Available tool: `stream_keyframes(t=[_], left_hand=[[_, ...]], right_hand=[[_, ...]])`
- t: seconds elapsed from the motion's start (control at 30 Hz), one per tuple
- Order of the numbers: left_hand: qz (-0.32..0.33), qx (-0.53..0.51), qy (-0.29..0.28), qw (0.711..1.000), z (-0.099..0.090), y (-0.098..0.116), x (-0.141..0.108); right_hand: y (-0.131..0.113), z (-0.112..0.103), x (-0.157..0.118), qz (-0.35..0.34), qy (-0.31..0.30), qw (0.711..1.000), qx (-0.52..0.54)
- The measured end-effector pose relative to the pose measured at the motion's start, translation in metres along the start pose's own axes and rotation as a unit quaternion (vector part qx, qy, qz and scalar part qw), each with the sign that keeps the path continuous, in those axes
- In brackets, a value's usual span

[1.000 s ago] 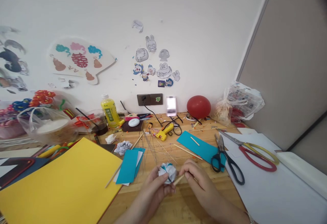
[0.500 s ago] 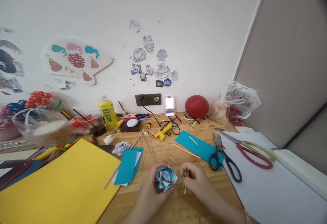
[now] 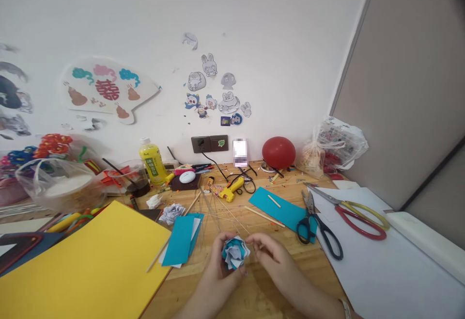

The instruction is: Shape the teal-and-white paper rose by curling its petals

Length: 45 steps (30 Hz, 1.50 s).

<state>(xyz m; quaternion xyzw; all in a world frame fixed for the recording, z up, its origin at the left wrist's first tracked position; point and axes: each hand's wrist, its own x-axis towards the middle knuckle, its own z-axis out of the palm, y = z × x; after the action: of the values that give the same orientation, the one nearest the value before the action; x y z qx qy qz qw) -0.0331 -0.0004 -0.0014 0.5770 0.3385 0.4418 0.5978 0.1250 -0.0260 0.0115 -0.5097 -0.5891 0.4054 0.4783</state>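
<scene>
A blue and white paper flower (image 3: 236, 252) is held in my left hand (image 3: 218, 273), whose fingers and thumb curl round its left side and lower edge. My right hand (image 3: 271, 256) is closed just to the right of the flower, its fingertips near the petals. Whatever it grips is hidden by the fingers. Left of my hands lie blue and white paper strips (image 3: 178, 240). A grey-white paper flower (image 3: 172, 213) rests behind them.
Black-handled scissors (image 3: 319, 227) and red-and-yellow-handled scissors (image 3: 359, 219) lie at the right. A yellow glue gun (image 3: 231, 190), a red balloon (image 3: 279, 152) and a drink bottle (image 3: 153, 162) are behind. Yellow paper (image 3: 90, 261) covers the left.
My right hand has moved slightly left, nearer the flower, and the small stick that showed below its fingers is no longer visible. The flower has turned a little in my left hand.
</scene>
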Motion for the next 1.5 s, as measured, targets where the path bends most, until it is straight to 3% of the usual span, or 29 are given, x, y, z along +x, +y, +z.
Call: stream_keyframes(t=[0.2,0.47,0.63,0.93,1.1,1.23,1.33,1.43,1.5], left_hand=[[0.031,0.016,-0.023,0.999,0.003,-0.001,-0.001],[0.051,0.028,-0.005,0.998,0.000,-0.002,-0.003],[0.066,0.096,-0.002,0.993,0.002,-0.002,-0.008],[0.134,0.174,0.020,0.975,0.005,0.002,-0.009],[0.138,0.167,0.013,0.976,0.006,0.003,-0.008],[0.124,0.145,-0.004,0.982,0.005,0.002,-0.012],[0.083,0.086,-0.028,0.992,0.001,0.001,-0.013],[0.024,-0.010,-0.025,0.999,-0.004,0.002,-0.008],[-0.050,-0.027,-0.010,0.998,-0.004,0.004,-0.004]], right_hand=[[-0.006,0.000,-0.003,-0.075,0.002,0.989,-0.127],[-0.004,0.000,-0.004,-0.131,-0.018,0.982,-0.132],[-0.005,0.006,-0.006,-0.117,0.035,0.975,-0.188],[-0.003,0.005,-0.005,-0.114,0.041,0.963,-0.241],[-0.003,0.005,-0.004,-0.107,0.047,0.933,-0.341],[-0.002,0.005,-0.005,-0.118,0.058,0.905,-0.406],[0.000,0.003,-0.005,-0.137,0.069,0.902,-0.405],[0.004,0.001,-0.004,-0.164,0.077,0.907,-0.380],[0.005,0.000,-0.004,-0.176,0.076,0.910,-0.368]])
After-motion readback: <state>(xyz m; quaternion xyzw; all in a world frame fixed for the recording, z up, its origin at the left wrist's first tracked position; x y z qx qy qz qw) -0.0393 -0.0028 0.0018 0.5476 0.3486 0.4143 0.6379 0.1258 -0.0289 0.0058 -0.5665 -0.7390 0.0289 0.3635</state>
